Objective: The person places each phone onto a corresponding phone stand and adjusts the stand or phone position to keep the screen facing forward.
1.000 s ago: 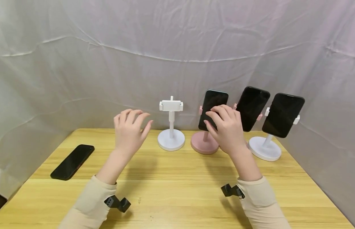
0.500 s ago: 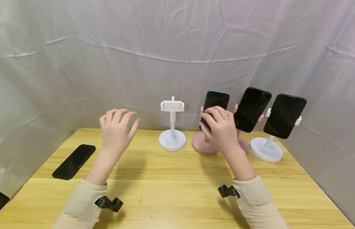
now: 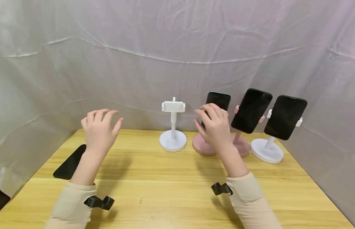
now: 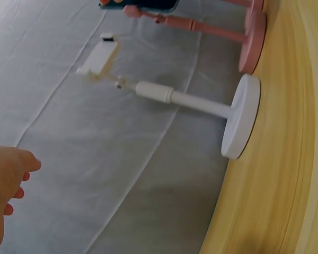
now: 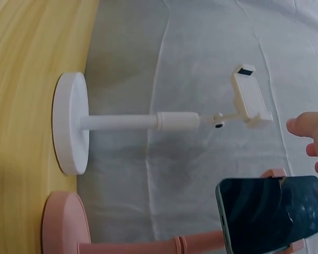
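Note:
My left hand (image 3: 98, 129) is raised above the table's left part, its fingers loosely bent and holding nothing. Below and left of it a black phone (image 3: 69, 163) lies flat, partly hidden by the forearm. My right hand (image 3: 216, 127) hovers in front of a phone (image 3: 220, 99) clamped in a pink stand (image 3: 201, 145); its fingers are loosely bent around nothing. Between the hands stands a white phone stand (image 3: 173, 139) with no phone in its clamp (image 3: 173, 107). The left wrist view shows this white stand (image 4: 201, 103) apart from the left thumb.
On the right, a black phone (image 3: 251, 110) sits tilted in another pink stand (image 3: 241, 147). Beside it, one more phone (image 3: 285, 117) is clamped in a white stand (image 3: 266, 151). A grey cloth (image 3: 154, 76) hangs behind the wooden table (image 3: 166, 190).
My left hand has moved left, away from the white stand and toward the lying phone. The right hand has shifted slightly left. Phones and stands stay in place.

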The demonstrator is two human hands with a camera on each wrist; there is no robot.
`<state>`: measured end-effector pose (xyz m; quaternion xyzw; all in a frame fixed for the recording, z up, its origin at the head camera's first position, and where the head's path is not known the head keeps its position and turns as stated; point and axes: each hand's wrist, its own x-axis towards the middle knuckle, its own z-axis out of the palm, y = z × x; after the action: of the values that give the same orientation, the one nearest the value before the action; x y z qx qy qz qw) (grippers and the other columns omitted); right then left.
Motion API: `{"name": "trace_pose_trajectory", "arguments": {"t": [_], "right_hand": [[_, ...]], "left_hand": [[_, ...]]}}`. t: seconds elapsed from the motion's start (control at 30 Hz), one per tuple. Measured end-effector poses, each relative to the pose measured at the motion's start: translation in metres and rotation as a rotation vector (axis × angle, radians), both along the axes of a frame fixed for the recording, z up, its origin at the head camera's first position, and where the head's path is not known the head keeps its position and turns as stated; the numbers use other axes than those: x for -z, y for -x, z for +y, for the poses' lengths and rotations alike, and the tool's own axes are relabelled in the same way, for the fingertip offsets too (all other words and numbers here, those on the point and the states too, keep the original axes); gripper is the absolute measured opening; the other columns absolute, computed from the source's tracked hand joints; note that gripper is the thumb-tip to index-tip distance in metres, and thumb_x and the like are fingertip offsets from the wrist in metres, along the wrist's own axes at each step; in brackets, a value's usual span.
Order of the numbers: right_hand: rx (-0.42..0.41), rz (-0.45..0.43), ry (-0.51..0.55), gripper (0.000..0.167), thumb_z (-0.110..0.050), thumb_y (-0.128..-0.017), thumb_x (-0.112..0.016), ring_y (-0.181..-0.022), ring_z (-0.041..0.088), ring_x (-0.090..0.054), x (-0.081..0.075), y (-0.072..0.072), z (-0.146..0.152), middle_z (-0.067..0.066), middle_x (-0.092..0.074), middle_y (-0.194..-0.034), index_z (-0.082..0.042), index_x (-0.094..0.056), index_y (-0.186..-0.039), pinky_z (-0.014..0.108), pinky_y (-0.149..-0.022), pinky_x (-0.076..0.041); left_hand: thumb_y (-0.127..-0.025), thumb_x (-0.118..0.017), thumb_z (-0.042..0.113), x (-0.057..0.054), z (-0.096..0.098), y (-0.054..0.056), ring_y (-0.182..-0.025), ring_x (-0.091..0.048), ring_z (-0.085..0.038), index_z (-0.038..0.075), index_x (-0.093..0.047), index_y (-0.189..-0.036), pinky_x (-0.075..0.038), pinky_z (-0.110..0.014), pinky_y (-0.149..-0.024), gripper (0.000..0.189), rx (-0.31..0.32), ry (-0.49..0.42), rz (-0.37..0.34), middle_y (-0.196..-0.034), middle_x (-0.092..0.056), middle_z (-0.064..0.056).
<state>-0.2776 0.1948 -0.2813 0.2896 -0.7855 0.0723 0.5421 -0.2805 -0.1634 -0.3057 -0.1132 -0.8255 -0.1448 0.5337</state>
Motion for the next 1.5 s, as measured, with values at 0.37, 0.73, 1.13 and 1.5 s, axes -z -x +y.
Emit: {"name": "trace_pose_trajectory", "arguments": {"t": [0.37, 0.73, 1.13, 1.5], "right_hand": [[-0.017, -0.035, 0.025, 0.024, -0.017, -0.085, -0.073, -0.114, 0.032, -0.054, 0.002, 0.005, -0.022, 0.011, -0.065, -0.111, -0.008, -0.069, -0.107, 0.048, -0.09, -0.042], [-0.009, -0.039, 0.023, 0.028, -0.017, -0.083, -0.075, -0.114, 0.031, -0.054, 0.005, 0.015, -0.032, 0.011, -0.064, -0.111, -0.009, -0.068, -0.109, 0.048, -0.09, -0.043], [0.041, -0.048, 0.02, 0.032, -0.014, -0.082, -0.075, -0.112, 0.03, -0.054, 0.004, 0.029, -0.038, 0.011, -0.063, -0.11, -0.009, -0.066, -0.112, 0.047, -0.089, -0.044], [0.07, -0.072, 0.019, 0.026, -0.013, -0.084, -0.072, -0.112, 0.029, -0.054, 0.001, 0.036, -0.039, 0.011, -0.064, -0.11, -0.008, -0.067, -0.109, 0.046, -0.09, -0.044]], "left_hand": [[-0.089, -0.068, 0.027, 0.007, -0.033, 0.005, -0.109, -0.046, -0.044, 0.008, -0.067, -0.111, -0.03, -0.06, -0.089, 0.029, -0.057, -0.086, -0.166, -0.116, -0.062, -0.021], [-0.093, -0.064, 0.03, 0.018, -0.055, 0.01, -0.113, -0.043, -0.047, 0.01, -0.064, -0.118, -0.029, -0.062, -0.09, 0.032, -0.12, -0.129, -0.349, -0.123, -0.057, -0.022], [-0.097, -0.055, 0.036, 0.034, -0.084, 0.016, -0.115, -0.038, -0.051, 0.009, -0.06, -0.126, -0.026, -0.064, -0.091, 0.04, -0.198, -0.155, -0.524, -0.128, -0.053, -0.026], [-0.099, -0.049, 0.04, 0.048, -0.101, 0.016, -0.118, -0.034, -0.053, 0.006, -0.055, -0.131, -0.024, -0.065, -0.092, 0.046, -0.241, -0.173, -0.656, -0.132, -0.048, -0.028]]}}
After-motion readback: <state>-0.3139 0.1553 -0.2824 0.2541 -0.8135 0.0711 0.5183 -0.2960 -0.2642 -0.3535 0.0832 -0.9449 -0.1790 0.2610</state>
